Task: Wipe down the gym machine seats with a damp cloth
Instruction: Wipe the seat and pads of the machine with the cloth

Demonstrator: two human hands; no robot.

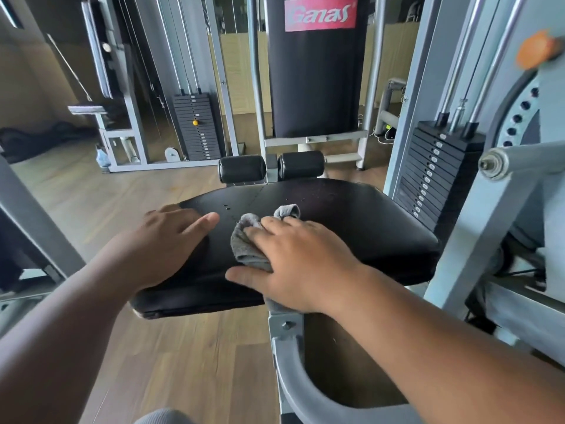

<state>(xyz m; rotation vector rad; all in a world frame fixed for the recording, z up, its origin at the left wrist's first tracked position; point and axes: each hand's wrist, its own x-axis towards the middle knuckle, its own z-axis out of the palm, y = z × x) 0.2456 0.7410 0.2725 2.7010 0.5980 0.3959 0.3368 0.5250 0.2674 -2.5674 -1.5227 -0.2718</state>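
Note:
A black padded seat (pixel 351 221) of a gym machine lies flat in front of me, with small water drops near its far edge. My right hand (pixel 296 264) presses a crumpled grey cloth (pixel 247 240) onto the middle of the seat, fingers spread over it. My left hand (pixel 165 237) rests flat on the seat's left part, fingers straight and holding nothing. Part of the cloth is hidden under my right palm.
Two black roller pads (pixel 270 168) sit just beyond the seat. A black back pad with a red label (pixel 318 71) stands upright behind. A weight stack (pixel 434 169) and grey frame (pixel 477 228) flank the right side. Another weight stack (pixel 197 127) stands far left on the wooden floor (pixel 189 356).

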